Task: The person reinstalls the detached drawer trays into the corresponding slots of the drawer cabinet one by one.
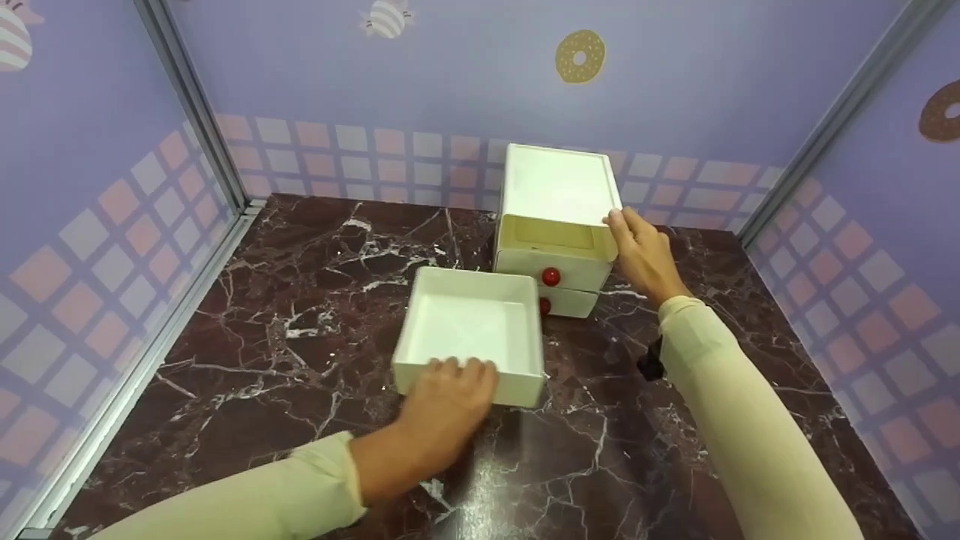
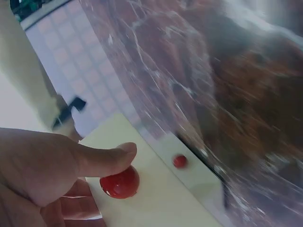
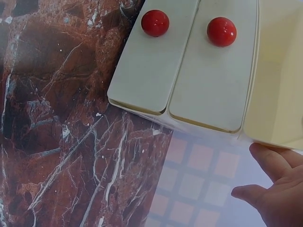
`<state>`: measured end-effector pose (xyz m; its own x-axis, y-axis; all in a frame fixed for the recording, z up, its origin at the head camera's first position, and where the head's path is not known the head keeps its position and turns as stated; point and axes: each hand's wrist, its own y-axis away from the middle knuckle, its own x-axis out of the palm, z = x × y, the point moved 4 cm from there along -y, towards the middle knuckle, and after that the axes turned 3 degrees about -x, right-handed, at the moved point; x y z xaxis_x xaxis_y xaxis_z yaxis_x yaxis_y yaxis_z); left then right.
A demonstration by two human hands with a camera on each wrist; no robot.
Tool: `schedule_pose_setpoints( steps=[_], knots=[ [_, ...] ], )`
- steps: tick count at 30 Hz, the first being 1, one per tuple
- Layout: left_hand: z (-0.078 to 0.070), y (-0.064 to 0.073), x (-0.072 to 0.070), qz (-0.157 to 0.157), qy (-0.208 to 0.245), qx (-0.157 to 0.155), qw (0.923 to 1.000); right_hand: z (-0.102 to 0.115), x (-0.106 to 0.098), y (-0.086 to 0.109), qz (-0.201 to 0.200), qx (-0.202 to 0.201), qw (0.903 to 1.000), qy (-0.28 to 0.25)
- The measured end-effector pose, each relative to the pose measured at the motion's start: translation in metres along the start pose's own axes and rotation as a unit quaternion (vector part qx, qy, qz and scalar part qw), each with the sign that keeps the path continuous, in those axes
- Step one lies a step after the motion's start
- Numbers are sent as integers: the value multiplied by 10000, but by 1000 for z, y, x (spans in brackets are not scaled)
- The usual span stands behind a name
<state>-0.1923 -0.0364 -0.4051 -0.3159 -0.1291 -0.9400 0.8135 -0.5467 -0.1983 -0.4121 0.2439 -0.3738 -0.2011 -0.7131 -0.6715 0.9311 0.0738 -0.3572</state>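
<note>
My left hand grips the front wall of a white drawer, which is out of its cabinet. The thumb presses beside the drawer's red knob, and the fingers go over the rim. Behind it, to the right, stands a white cabinet with an open top slot. Below that slot are two drawers in place, with an upper red knob and a lower red knob. My right hand touches the cabinet's upper right edge with straight fingers, the thumb apart.
All this is on a dark red marbled tabletop. A purple back wall with printed sweets and checks rises behind the cabinet. Side panels in grey metal frames close off left and right.
</note>
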Motion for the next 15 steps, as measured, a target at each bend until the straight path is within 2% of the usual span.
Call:
schedule_pose_setpoints(
  steps=[5,9,12,15],
  knots=[
    [-47,-24,-5,133,-293,539,9980,-2,1,1,18,34,10000,-9],
    [-70,-33,-6,-534,-474,560,9959,-1,4,2,80,36,9999,-72],
    [-77,-37,-7,-1304,-633,348,9888,1,3,1,72,37,9999,-86],
    [-79,-43,-9,-1769,-750,203,9812,2,0,0,69,28,10000,-35]
  ],
)
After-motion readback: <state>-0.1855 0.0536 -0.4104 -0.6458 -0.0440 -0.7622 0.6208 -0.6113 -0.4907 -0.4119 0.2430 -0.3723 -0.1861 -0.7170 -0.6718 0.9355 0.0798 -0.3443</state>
